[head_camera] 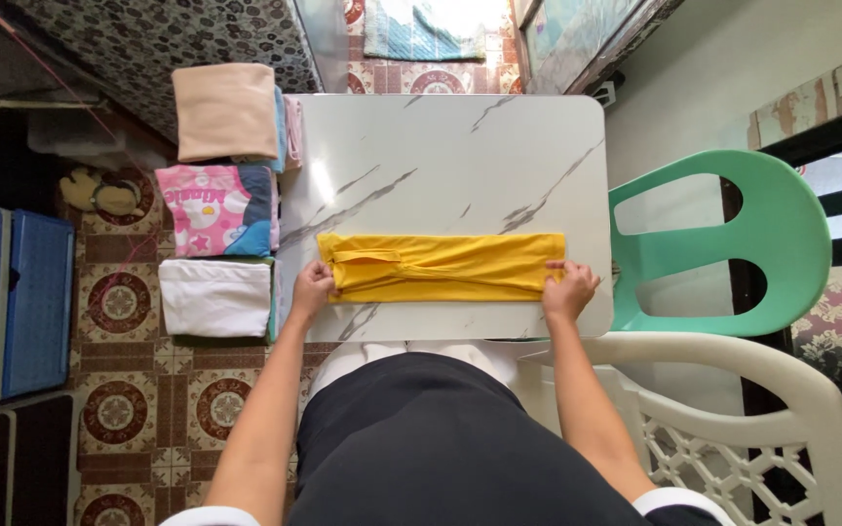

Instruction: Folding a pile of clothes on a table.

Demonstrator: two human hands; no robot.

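Yellow cloth (440,266), folded into a long strip, flat on the white table (440,156) near its front edge. Left hand (311,289) pinching the strip's left end, fingers curled shut on it. Right hand (569,289) pinching the right end the same way. Three folded piles (tan (224,110), pink (214,208), white (214,298)) just past the table's left edge.

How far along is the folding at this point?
Done: three folded stacks sit left of the marble table. In hand: the yellow garment, folded into a long strip, left hand and right hand gripping its ends. Left: folding that strip shorter.
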